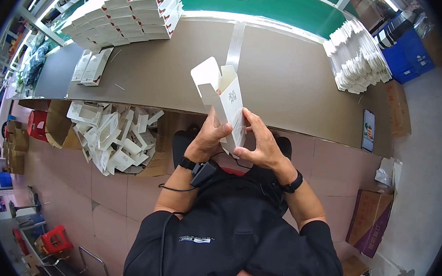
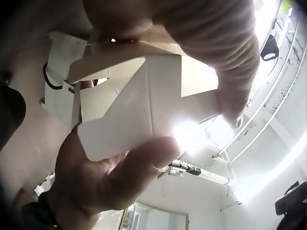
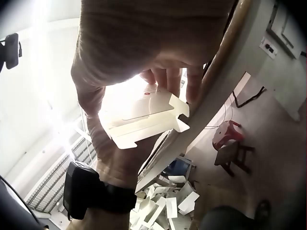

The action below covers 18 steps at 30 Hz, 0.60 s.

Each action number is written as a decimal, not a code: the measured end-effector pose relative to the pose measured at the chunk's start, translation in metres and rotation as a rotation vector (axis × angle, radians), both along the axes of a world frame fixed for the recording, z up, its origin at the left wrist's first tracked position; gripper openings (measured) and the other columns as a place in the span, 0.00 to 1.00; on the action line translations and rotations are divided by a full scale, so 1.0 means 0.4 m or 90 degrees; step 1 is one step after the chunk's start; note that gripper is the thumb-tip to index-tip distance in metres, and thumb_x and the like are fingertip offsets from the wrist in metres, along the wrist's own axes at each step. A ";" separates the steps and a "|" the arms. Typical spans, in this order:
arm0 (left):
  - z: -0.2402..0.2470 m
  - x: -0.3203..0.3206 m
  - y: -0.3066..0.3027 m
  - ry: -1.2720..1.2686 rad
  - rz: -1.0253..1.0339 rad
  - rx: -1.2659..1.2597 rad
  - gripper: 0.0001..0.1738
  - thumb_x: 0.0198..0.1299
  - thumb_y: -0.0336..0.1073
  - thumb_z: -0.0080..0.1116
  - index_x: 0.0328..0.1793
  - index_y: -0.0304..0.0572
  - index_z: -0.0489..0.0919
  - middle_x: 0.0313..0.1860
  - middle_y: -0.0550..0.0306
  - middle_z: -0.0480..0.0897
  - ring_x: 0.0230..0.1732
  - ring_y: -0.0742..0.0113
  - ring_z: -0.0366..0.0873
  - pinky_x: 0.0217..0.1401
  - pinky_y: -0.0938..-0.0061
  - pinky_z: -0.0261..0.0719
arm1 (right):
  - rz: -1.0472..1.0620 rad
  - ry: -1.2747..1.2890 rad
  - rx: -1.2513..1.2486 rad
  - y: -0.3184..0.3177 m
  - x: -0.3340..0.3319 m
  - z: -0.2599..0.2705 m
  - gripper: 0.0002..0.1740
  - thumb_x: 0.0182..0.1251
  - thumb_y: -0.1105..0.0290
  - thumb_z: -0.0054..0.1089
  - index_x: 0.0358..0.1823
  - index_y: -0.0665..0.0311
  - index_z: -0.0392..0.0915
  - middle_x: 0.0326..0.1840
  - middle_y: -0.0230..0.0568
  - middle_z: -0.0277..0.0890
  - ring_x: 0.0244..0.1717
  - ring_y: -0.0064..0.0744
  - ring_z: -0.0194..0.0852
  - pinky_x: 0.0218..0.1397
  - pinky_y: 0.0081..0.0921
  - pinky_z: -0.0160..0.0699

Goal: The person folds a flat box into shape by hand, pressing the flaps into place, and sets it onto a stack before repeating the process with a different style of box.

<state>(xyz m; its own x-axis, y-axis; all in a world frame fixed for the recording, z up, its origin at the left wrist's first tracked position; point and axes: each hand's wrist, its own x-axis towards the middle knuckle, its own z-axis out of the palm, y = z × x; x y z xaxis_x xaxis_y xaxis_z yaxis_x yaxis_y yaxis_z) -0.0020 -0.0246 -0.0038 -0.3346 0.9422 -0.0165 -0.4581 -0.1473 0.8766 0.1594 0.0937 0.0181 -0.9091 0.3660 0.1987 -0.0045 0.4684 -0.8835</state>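
A white paper box (image 1: 231,101) is held over the table's near edge, its upper end unfolded with flaps standing out. Dark printing marks one side. My left hand (image 1: 213,133) grips it from the left, thumb across the printed side and fingers mostly hidden behind. At the lower right side, my right hand (image 1: 261,144) holds it between thumb and fingers. In the left wrist view the box's open end and bent flaps (image 2: 160,91) show between both hands. The right wrist view shows the other end, with loose flaps (image 3: 153,124) and a small red mark.
Stacked white boxes (image 1: 126,16) stand at the table's back left, two more boxes (image 1: 92,66) before them. Flat cartons (image 1: 359,58) pile up at right, near a phone (image 1: 368,130). Below the left edge, a large cardboard box (image 1: 160,156) overflows with white boxes.
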 end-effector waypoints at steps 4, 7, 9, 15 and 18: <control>-0.006 -0.013 0.007 0.007 0.011 0.034 0.70 0.45 0.71 0.78 0.82 0.37 0.53 0.67 0.45 0.69 0.70 0.55 0.70 0.70 0.57 0.74 | 0.018 0.017 -0.039 -0.005 -0.005 -0.003 0.63 0.56 0.37 0.74 0.82 0.70 0.54 0.79 0.54 0.60 0.74 0.47 0.67 0.69 0.40 0.74; -0.021 -0.033 0.010 -0.097 0.067 0.077 0.66 0.48 0.71 0.76 0.81 0.39 0.55 0.66 0.47 0.72 0.69 0.54 0.73 0.68 0.57 0.77 | 0.034 0.034 -0.020 0.002 -0.011 -0.003 0.63 0.56 0.35 0.73 0.82 0.68 0.55 0.80 0.54 0.60 0.75 0.46 0.66 0.70 0.41 0.73; -0.006 -0.032 0.012 -0.149 0.106 0.104 0.63 0.50 0.72 0.73 0.80 0.39 0.58 0.65 0.47 0.73 0.66 0.54 0.76 0.66 0.57 0.80 | 0.034 0.048 -0.028 -0.004 -0.008 0.007 0.59 0.57 0.39 0.74 0.81 0.67 0.57 0.79 0.53 0.62 0.74 0.45 0.67 0.69 0.40 0.75; 0.075 -0.022 0.028 -0.293 0.268 0.185 0.57 0.56 0.75 0.65 0.77 0.40 0.63 0.63 0.47 0.77 0.62 0.52 0.81 0.62 0.55 0.87 | -0.029 0.134 -0.010 -0.012 -0.032 0.021 0.41 0.65 0.59 0.75 0.76 0.62 0.68 0.71 0.48 0.73 0.67 0.40 0.75 0.62 0.33 0.82; 0.079 -0.019 0.028 -0.300 0.269 0.186 0.56 0.56 0.76 0.64 0.77 0.41 0.63 0.63 0.48 0.78 0.63 0.53 0.81 0.62 0.55 0.87 | -0.050 0.166 0.000 -0.004 -0.043 0.018 0.36 0.66 0.65 0.74 0.74 0.61 0.71 0.69 0.46 0.75 0.64 0.38 0.78 0.59 0.31 0.83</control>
<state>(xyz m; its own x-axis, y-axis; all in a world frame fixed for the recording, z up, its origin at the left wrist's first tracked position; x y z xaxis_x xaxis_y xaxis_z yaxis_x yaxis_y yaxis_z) -0.0094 -0.0133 0.0277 -0.6934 0.7204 -0.0152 -0.6309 -0.5968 0.4957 0.1421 0.0920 0.0252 -0.7956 0.4336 0.4231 -0.1960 0.4766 -0.8570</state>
